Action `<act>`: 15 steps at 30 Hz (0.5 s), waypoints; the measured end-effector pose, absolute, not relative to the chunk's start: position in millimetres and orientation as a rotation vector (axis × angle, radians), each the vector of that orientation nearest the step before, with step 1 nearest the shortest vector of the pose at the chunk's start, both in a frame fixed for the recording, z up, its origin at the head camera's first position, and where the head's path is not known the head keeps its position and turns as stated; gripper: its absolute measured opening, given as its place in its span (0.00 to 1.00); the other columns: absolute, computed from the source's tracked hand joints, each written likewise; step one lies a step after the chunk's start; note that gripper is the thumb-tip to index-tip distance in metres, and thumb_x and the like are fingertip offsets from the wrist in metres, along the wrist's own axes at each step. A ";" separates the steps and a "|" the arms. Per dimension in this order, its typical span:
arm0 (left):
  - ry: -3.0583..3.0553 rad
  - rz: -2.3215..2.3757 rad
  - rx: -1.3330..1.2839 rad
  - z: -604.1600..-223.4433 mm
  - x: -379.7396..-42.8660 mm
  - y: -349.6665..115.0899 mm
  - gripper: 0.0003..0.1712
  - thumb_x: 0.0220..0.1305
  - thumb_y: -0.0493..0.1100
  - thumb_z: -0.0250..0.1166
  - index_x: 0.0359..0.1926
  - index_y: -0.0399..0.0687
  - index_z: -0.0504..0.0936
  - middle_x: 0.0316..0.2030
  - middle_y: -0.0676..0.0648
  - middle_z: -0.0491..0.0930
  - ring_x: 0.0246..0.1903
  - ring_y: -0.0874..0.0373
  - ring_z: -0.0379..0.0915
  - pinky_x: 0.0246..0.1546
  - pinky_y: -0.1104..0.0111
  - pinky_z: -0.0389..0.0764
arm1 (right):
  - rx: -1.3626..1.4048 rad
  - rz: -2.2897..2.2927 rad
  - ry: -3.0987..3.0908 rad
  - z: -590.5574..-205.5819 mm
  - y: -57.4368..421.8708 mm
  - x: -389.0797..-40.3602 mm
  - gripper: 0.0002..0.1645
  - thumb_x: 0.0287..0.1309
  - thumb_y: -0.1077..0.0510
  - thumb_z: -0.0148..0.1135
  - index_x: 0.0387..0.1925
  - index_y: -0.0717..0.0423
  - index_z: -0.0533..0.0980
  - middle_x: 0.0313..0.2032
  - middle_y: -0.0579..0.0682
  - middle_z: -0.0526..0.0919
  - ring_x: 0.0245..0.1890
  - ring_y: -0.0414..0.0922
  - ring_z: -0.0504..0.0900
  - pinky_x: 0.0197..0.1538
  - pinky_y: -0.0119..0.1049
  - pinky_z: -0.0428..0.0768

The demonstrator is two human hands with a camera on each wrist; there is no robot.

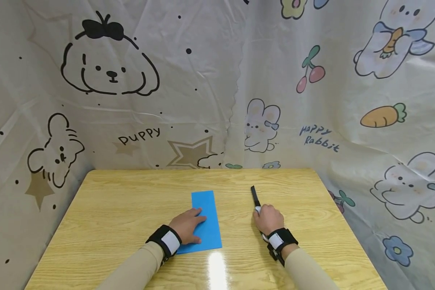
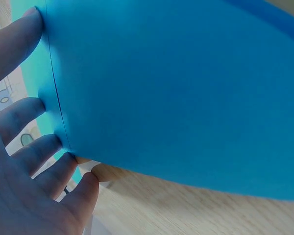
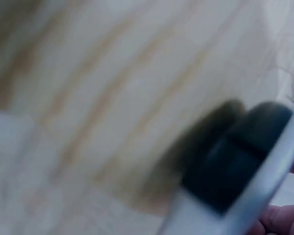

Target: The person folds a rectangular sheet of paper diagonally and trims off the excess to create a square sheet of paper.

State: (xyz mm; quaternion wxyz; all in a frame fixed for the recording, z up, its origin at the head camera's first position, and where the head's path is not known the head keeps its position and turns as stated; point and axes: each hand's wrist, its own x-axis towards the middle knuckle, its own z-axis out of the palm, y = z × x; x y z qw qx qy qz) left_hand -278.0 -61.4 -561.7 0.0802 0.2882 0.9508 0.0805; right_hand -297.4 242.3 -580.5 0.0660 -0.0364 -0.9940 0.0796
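A blue sheet of paper (image 1: 211, 227) lies lengthwise on the table in the head view. Over its left side rests my left hand (image 1: 185, 226), fingers spread and fingertips on the paper. The left wrist view shows those fingertips beside a thin dark line running along the blue paper (image 2: 176, 103). To the right of the sheet, my right hand (image 1: 269, 219) grips a utility knife (image 1: 255, 196), its long black blade pointing to the far side. In the right wrist view the silver handle with its dark end (image 3: 230, 171) is close up and blurred.
The wooden table (image 1: 130, 201) has a light grain and a bright glare spot at the near middle. Pale curtains (image 1: 210, 80) with cartoon prints hang behind it and along both sides.
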 end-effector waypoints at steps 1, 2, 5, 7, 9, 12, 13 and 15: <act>2.846 0.241 0.861 -561.3 -277.9 -61.0 0.41 0.41 0.60 0.69 0.58 0.52 0.70 0.62 0.44 0.61 0.61 0.47 0.56 0.57 0.58 0.63 | -0.114 0.240 -2.997 -579.9 243.0 -297.1 0.22 0.52 0.45 0.57 0.17 0.59 0.72 0.15 0.50 0.68 0.11 0.45 0.67 0.11 0.37 0.63; 2.847 0.239 0.859 -561.2 -277.8 -60.5 0.41 0.41 0.60 0.69 0.58 0.53 0.70 0.62 0.44 0.61 0.61 0.47 0.56 0.57 0.58 0.63 | -0.118 0.242 -2.998 -579.4 243.5 -296.8 0.22 0.52 0.45 0.57 0.16 0.59 0.71 0.15 0.50 0.68 0.11 0.45 0.67 0.11 0.37 0.63; 2.853 0.245 0.852 -562.2 -278.1 -59.4 0.42 0.41 0.60 0.69 0.58 0.53 0.70 0.62 0.44 0.61 0.61 0.47 0.56 0.57 0.57 0.64 | -0.126 0.232 -3.002 -578.2 244.2 -295.7 0.23 0.52 0.44 0.58 0.17 0.59 0.72 0.16 0.51 0.69 0.11 0.45 0.67 0.11 0.38 0.63; 2.848 0.254 0.849 -563.8 -278.7 -59.1 0.42 0.41 0.60 0.69 0.58 0.53 0.70 0.62 0.44 0.61 0.61 0.47 0.56 0.57 0.57 0.63 | -0.130 0.207 -2.998 -576.9 242.9 -294.4 0.24 0.52 0.42 0.57 0.18 0.60 0.72 0.18 0.52 0.69 0.12 0.46 0.68 0.11 0.38 0.63; 2.834 0.269 0.855 -565.8 -280.0 -59.3 0.42 0.41 0.60 0.69 0.59 0.53 0.70 0.63 0.43 0.60 0.61 0.47 0.55 0.56 0.57 0.63 | -0.114 0.159 -2.971 -574.2 238.1 -293.6 0.27 0.52 0.41 0.57 0.23 0.63 0.74 0.21 0.54 0.70 0.14 0.48 0.69 0.12 0.39 0.66; 2.809 0.318 0.832 -566.3 -282.0 -60.8 0.43 0.41 0.59 0.70 0.59 0.53 0.69 0.63 0.44 0.59 0.62 0.46 0.53 0.57 0.56 0.62 | 0.065 0.096 -2.906 -567.9 221.0 -294.0 0.31 0.52 0.40 0.55 0.37 0.68 0.73 0.30 0.58 0.73 0.25 0.52 0.74 0.20 0.43 0.73; 2.805 0.335 0.826 -566.2 -282.4 -61.4 0.43 0.40 0.59 0.70 0.60 0.53 0.68 0.64 0.44 0.58 0.63 0.46 0.52 0.57 0.56 0.62 | 0.167 0.099 -2.885 -566.0 212.1 -293.9 0.33 0.52 0.40 0.55 0.42 0.68 0.72 0.34 0.59 0.74 0.31 0.53 0.75 0.26 0.44 0.75; 2.807 0.355 0.807 -564.7 -281.3 -62.7 0.47 0.40 0.59 0.71 0.62 0.51 0.66 0.65 0.43 0.56 0.64 0.45 0.48 0.59 0.55 0.59 | 0.410 0.117 -2.853 -564.8 192.1 -292.8 0.33 0.54 0.41 0.54 0.49 0.65 0.70 0.42 0.58 0.74 0.41 0.52 0.74 0.39 0.44 0.76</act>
